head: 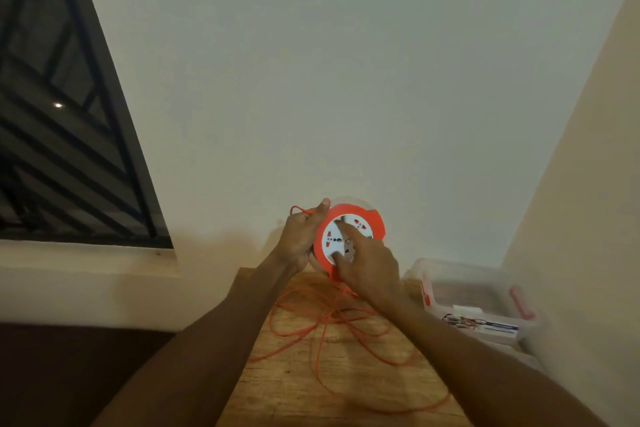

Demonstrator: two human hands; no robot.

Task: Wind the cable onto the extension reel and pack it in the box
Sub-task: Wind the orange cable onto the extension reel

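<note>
Above wooden table (298,388): left hand (299,236) grips extension reel (349,236) rim | right hand (370,270) presses its face | orange cable (325,329) loose | clear box (485,291) holds papers (485,324)

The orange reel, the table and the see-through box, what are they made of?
The reel looks like smooth plastic: bright orange rim, glossy white face with sockets. The table looks like bare wood, with pale grain lines and a dull finish. The box looks like clear plastic, cloudy walls with red clips. The picture is blurry, so these are guesses.
</note>
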